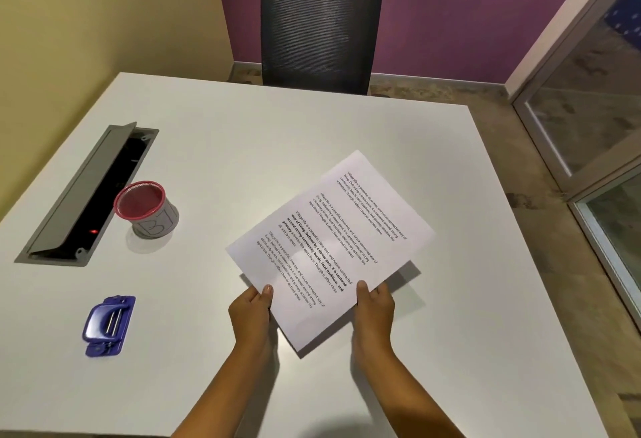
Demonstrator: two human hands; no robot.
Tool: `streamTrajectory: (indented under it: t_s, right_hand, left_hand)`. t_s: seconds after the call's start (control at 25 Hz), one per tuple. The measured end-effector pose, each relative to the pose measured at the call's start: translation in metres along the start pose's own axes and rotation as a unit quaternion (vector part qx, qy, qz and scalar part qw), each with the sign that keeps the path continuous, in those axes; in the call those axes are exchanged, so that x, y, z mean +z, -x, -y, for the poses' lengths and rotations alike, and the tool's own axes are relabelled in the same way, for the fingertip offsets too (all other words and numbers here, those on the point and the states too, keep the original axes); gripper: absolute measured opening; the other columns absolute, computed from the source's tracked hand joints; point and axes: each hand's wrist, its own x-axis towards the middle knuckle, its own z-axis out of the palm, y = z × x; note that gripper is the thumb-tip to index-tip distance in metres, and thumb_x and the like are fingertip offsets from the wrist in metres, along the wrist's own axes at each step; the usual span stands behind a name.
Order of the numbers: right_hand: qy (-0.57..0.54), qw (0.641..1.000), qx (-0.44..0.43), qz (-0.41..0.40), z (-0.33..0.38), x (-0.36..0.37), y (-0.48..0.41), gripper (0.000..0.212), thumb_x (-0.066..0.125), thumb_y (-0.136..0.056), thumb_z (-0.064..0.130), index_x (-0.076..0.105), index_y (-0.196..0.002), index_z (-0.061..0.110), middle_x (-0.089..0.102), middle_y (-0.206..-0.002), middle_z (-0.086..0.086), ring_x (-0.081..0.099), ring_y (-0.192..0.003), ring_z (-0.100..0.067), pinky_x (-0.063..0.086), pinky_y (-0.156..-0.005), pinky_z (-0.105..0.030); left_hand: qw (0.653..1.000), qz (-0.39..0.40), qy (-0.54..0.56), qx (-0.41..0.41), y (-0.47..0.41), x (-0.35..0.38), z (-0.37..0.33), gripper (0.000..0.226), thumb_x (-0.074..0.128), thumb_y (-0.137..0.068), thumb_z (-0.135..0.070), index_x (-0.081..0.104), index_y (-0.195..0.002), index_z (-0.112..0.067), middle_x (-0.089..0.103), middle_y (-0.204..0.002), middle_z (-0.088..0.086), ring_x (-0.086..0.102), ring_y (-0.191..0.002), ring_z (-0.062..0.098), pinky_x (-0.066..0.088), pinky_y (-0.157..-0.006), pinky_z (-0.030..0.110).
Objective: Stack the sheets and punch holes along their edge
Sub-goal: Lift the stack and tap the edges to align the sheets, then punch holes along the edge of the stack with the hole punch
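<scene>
A stack of white printed sheets is held tilted above the white table, its text running diagonally. My left hand grips the stack's near-left edge with the thumb on top. My right hand grips the near-right edge, thumb on the printed side. The sheets' shadow falls on the table beneath them. A blue hole punch lies on the table to the left, well apart from both hands.
A grey mesh pen cup with a pink rim stands left of the sheets. Beside it a grey cable hatch is set into the table with its lid up. A black mesh chair stands behind the far edge. A glass partition is at the right.
</scene>
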Motion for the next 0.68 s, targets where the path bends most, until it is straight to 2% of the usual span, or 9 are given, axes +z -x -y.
streamTrajectory:
  t_s: [0.04,0.12,0.24,0.32,0.4,0.56,0.6,0.68]
  right_hand:
    - [0.010,1.000,-0.011,-0.006,0.000,0.001,-0.001,0.013,0.052,-0.092,0.016,0.052,-0.088,0.004,0.044,-0.069,-0.003,0.042,-0.065,-0.021,0.040,-0.068,-0.033]
    - [0.027,0.999,-0.027,-0.011,0.002,0.001,-0.002,0.008,0.053,-0.090,0.016,0.060,-0.086,0.016,0.063,-0.073,0.007,0.058,-0.070,-0.021,0.048,-0.073,-0.034]
    - [0.055,0.997,-0.045,-0.024,0.006,-0.002,-0.008,0.016,0.054,-0.089,0.012,0.065,-0.090,0.024,0.073,-0.088,0.009,0.067,-0.085,-0.018,0.052,-0.081,-0.033]
    - [0.085,0.995,-0.051,-0.024,0.010,-0.005,-0.012,0.016,0.055,-0.090,0.008,0.065,-0.092,0.021,0.072,-0.089,0.005,0.065,-0.084,-0.018,0.049,-0.079,-0.030]
    - [0.115,0.992,-0.054,-0.018,0.011,-0.008,-0.018,0.013,0.055,-0.089,0.008,0.066,-0.092,0.015,0.070,-0.086,0.001,0.060,-0.078,-0.019,0.045,-0.072,-0.027]
    - [0.178,0.982,-0.054,-0.011,0.006,-0.008,-0.028,0.011,0.054,-0.088,0.006,0.062,-0.083,0.013,0.057,-0.072,0.001,0.045,-0.063,-0.017,0.035,-0.058,-0.024]
    - [0.196,0.979,-0.058,-0.006,0.005,-0.008,-0.030,0.014,0.055,-0.088,0.006,0.057,-0.076,0.012,0.051,-0.066,0.002,0.040,-0.061,-0.018,0.032,-0.056,-0.025]
    - [0.231,0.971,-0.065,0.014,0.003,-0.007,-0.034,0.016,0.056,-0.088,0.005,0.055,-0.073,0.011,0.046,-0.060,0.004,0.039,-0.060,-0.019,0.032,-0.054,-0.026]
  left_hand:
    - [1.000,0.002,-0.006,0.000,0.001,-0.001,0.002,0.019,0.053,-0.094,-0.002,0.067,-0.105,0.001,0.068,-0.099,0.012,0.062,-0.070,0.016,0.050,-0.072,0.025]
    - [0.999,0.028,-0.017,-0.001,0.005,-0.006,0.006,0.018,0.052,-0.095,-0.003,0.066,-0.105,-0.002,0.068,-0.095,0.007,0.063,-0.066,0.008,0.048,-0.064,0.018]
    - [0.997,0.065,-0.046,-0.007,0.006,-0.019,0.012,0.015,0.052,-0.094,-0.002,0.065,-0.101,-0.005,0.071,-0.094,0.007,0.064,-0.078,0.016,0.050,-0.068,0.021]
    - [0.997,0.060,-0.049,-0.004,0.005,-0.028,0.015,0.013,0.051,-0.093,0.001,0.060,-0.099,0.007,0.065,-0.086,0.018,0.059,-0.073,0.024,0.057,-0.070,0.029]
    - [0.999,0.036,-0.026,-0.002,0.004,-0.037,0.016,0.015,0.047,-0.092,0.004,0.056,-0.102,0.012,0.057,-0.080,0.020,0.054,-0.066,0.025,0.058,-0.071,0.033]
    - [0.998,-0.045,-0.039,0.030,-0.001,-0.058,0.012,0.019,0.052,-0.093,-0.004,0.060,-0.110,-0.003,0.066,-0.087,0.020,0.063,-0.075,0.029,0.058,-0.079,0.041]
    - [0.996,-0.062,-0.041,0.042,-0.002,-0.064,0.009,0.018,0.053,-0.093,-0.006,0.060,-0.109,-0.006,0.066,-0.086,0.017,0.063,-0.074,0.027,0.058,-0.078,0.040]
    - [0.990,-0.106,-0.058,0.077,-0.005,-0.079,0.003,0.016,0.054,-0.093,-0.007,0.059,-0.108,-0.011,0.065,-0.088,0.006,0.063,-0.074,0.021,0.056,-0.069,0.029]
